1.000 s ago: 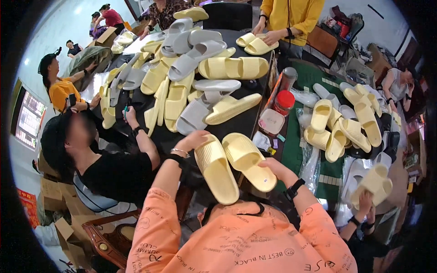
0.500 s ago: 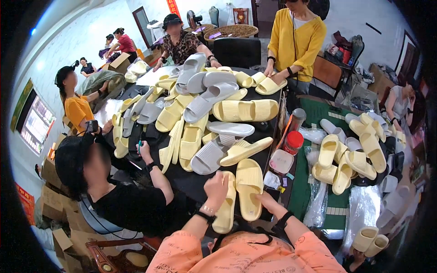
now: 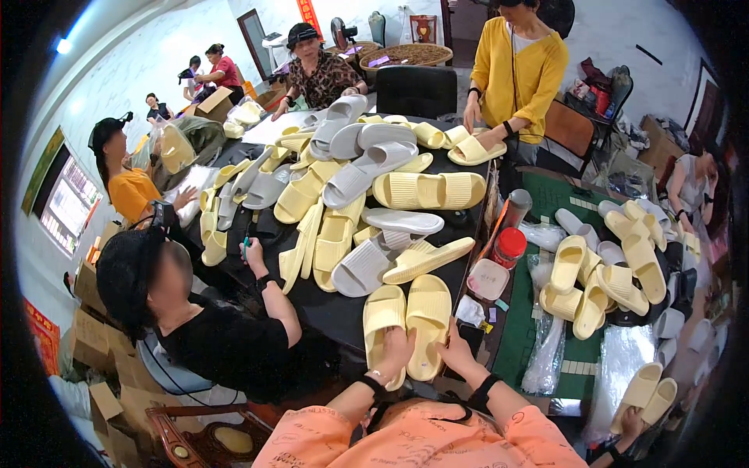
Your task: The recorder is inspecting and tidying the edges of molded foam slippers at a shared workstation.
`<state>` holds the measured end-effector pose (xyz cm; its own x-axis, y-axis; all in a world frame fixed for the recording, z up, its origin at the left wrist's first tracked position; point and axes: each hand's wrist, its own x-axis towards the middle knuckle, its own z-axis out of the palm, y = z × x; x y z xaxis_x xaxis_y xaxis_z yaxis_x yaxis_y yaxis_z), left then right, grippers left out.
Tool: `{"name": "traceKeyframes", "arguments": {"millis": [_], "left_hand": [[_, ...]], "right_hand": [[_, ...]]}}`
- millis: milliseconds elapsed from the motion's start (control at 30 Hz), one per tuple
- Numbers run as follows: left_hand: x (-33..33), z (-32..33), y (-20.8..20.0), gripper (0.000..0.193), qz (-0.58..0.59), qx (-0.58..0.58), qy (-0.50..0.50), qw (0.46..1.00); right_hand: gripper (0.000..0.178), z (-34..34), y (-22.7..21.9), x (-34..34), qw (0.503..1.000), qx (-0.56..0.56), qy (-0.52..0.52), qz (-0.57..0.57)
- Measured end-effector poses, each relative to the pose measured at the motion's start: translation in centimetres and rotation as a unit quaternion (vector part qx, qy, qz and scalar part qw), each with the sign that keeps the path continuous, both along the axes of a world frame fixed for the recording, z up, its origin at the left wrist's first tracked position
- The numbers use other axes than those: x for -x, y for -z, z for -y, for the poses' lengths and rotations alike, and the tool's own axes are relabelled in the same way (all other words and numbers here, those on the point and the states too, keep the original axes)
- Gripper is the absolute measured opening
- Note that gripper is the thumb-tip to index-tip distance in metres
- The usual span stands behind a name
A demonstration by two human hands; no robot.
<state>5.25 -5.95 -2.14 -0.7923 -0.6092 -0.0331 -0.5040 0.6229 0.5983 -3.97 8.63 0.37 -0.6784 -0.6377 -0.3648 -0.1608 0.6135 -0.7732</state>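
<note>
Through the head camera, I see the left hand (image 3: 396, 352) inside one yellow slide sandal (image 3: 384, 308), the right hand (image 3: 459, 355) against its yellow mate (image 3: 427, 331). I can't tell if the fingers grip. This pair looks lined up; past the fingertips, a heap of slides (image 3: 347, 187) lies jumbled.

Bright window (image 3: 74, 216), glare on plastic wrap (image 3: 624, 363), bent edges, black rim

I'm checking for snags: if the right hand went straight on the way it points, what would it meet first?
Most likely the right yellow slipper of the near pair; the right hand seems already at its edge, though depth is unclear.
</note>
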Motion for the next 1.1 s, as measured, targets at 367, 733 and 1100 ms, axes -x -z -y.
{"name": "traceKeyframes", "arguments": {"millis": [367, 733, 1100], "left_hand": [[2.8, 0.6, 2.6, 0.047, -0.023, 0.030, -0.173, 0.984], [4.1, 0.0, 2.5, 0.044, -0.011, 0.086, -0.193, 0.977], [3.8, -0.8, 1.1, 0.045, -0.036, 0.039, -0.214, 0.975]], "right_hand": [[0.034, -10.5, 1.9, 5.1, 0.996, 0.049, -0.017, -0.068], [0.016, -33.9, 5.7, 5.7, 0.860, -0.177, 0.417, -0.236], [0.008, -32.3, 11.2, 0.5, 0.797, 0.149, 0.533, 0.242]]}}
